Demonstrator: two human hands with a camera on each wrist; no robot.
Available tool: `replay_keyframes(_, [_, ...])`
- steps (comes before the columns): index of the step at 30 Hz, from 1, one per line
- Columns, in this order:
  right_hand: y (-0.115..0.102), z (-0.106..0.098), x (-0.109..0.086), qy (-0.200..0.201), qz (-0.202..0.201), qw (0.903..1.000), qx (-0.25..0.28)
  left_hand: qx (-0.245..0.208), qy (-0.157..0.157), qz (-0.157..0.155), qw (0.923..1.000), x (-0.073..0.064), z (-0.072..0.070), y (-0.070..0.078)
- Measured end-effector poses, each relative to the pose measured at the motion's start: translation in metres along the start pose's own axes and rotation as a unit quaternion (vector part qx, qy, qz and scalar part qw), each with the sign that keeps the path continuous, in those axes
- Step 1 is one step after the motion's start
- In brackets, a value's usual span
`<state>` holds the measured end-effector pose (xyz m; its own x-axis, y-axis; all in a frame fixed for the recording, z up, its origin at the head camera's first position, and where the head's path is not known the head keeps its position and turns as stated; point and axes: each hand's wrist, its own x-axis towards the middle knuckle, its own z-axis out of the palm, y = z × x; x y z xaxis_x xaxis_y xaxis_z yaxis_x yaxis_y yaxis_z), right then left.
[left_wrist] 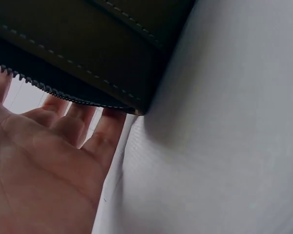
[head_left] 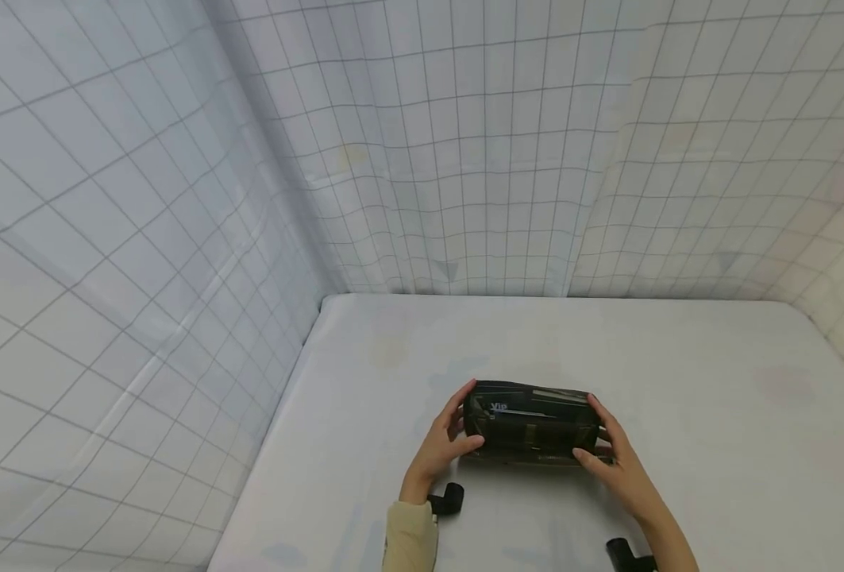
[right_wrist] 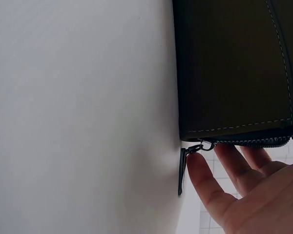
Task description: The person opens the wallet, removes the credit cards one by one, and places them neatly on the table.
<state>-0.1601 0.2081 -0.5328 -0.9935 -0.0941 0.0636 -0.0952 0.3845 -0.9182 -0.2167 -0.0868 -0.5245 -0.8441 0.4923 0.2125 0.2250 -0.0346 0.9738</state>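
Observation:
A dark zippered bag (head_left: 532, 421) with pale lettering and a shiny top stands on the white table. At its left end my left hand (head_left: 436, 449) holds it, thumb at the front and fingers toward the back. My right hand (head_left: 618, 461) grips the right end the same way. Pale stitching and zipper teeth (left_wrist: 53, 91) run along the bag's edge near the left palm. In the right wrist view a zipper pull (right_wrist: 181, 173) hangs at the bag's corner, beside a fingertip. The inside of the bag is hidden.
The white table (head_left: 364, 357) spreads around the bag. White cloth walls with grid lines (head_left: 450, 143) rise behind it and at both sides. Dark wrist-worn devices (head_left: 452, 499) show beside both wrists. The left arm wears a beige sleeve (head_left: 410, 536).

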Motion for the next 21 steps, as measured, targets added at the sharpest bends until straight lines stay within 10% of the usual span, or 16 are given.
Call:
replay_keyframes(10, [0.004,0.002,-0.006,-0.007,0.009,0.9999,-0.005,0.000,-0.056,-0.046,0.9974,-0.007,-0.004,0.004])
replay_keyframes(21, [-0.010,-0.008,-0.009,-0.023,0.007,0.9973,-0.069,0.028,-0.073,-0.015,0.9969,-0.003,-0.006,-0.009])
